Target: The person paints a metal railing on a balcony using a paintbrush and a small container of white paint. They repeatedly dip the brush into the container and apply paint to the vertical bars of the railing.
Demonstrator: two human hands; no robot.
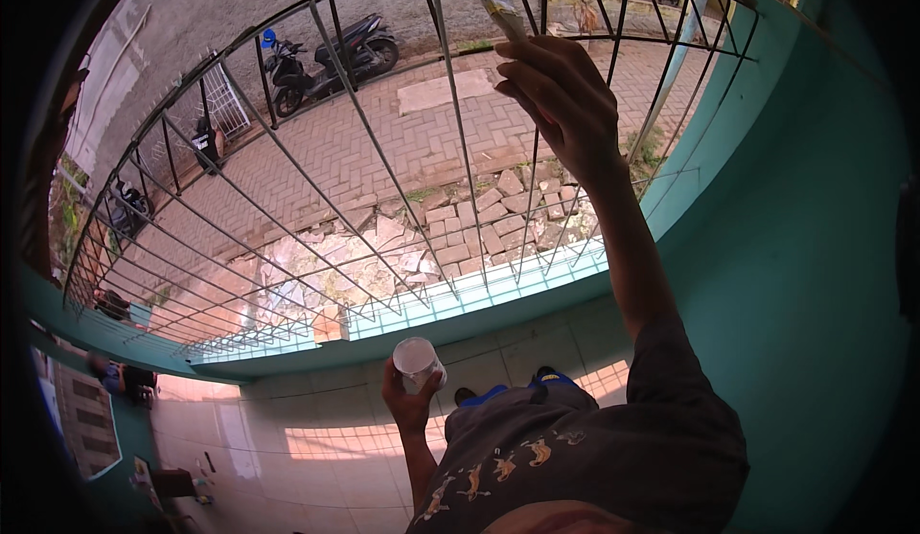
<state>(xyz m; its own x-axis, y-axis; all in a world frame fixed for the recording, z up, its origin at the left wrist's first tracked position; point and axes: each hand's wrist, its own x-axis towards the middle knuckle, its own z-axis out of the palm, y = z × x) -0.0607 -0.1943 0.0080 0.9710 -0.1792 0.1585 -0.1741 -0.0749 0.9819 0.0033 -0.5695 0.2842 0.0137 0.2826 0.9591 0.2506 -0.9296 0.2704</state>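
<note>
Raised at the top, my right hand (573, 103) is closed around a paintbrush (505, 12). The brush points up and to the left, its bristle end close to the upper part of a dark metal railing (447, 65). Whether the bristles touch a bar, I cannot tell. Low in front of my body, my left hand (407, 405) grips a small round white tub (419, 359) by its side. The tub's top looks pale; how much is inside does not show.
A turquoise ledge (460, 310) runs beneath the railing, with a brick piece (330, 324) on it. A turquoise wall (767, 314) stands at my right. Beyond the bars lie broken paving (479, 223) and a parked motorbike (331, 60). Another person (120, 378) is at far left.
</note>
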